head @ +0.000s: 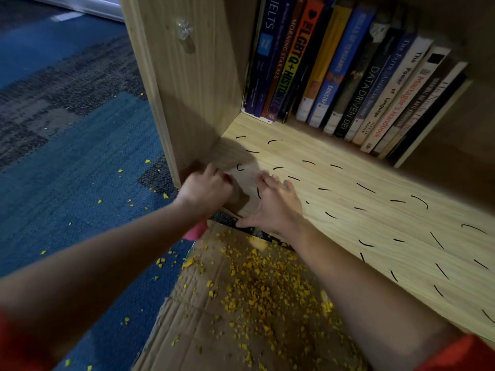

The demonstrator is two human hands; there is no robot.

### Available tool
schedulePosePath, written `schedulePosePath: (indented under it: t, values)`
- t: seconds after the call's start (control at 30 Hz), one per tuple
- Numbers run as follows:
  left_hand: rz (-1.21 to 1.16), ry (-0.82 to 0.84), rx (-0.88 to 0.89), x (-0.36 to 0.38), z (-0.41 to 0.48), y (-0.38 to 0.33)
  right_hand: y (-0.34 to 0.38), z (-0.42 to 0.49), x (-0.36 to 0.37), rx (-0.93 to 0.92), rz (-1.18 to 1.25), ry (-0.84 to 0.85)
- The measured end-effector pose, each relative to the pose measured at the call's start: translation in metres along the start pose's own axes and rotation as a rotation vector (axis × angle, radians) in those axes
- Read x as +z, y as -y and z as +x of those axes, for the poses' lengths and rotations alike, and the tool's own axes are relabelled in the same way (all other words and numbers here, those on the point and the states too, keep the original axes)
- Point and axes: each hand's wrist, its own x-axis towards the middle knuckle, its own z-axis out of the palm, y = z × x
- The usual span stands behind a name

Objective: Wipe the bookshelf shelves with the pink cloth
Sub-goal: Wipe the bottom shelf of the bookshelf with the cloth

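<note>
Head view: my left hand (206,187) is curled around a pink cloth (197,232) at the left front corner of a pale wooden bookshelf shelf (361,218) scattered with short black marks. My right hand (273,207) rests open just beside it, fingers spread. A row of upright books (334,70) stands at the back. Yellow crumbs (262,285) litter the brown cardboard sheet (192,333) on the blue carpet (80,188).

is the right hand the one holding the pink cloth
No, the pink cloth sticks out under the left hand, which grips it, while the right hand rests open with spread fingers on the shelf.
</note>
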Motion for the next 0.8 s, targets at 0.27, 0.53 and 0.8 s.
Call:
schedulePosePath:
  t: [0.27, 0.53, 0.8]
  values:
    - [-0.115, 0.001, -0.11, -0.003, 0.007, -0.003, -0.02, 0.003, -0.021, -0.055, 0.002, 0.209]
    - [-0.157, -0.016, -0.123, -0.002, 0.033, 0.007, -0.019, 0.004, -0.02, -0.037, -0.007, 0.215]
    - [-0.406, -0.036, 0.057, 0.019, 0.045, 0.007, -0.021, 0.004, -0.018, -0.027, 0.053, 0.204]
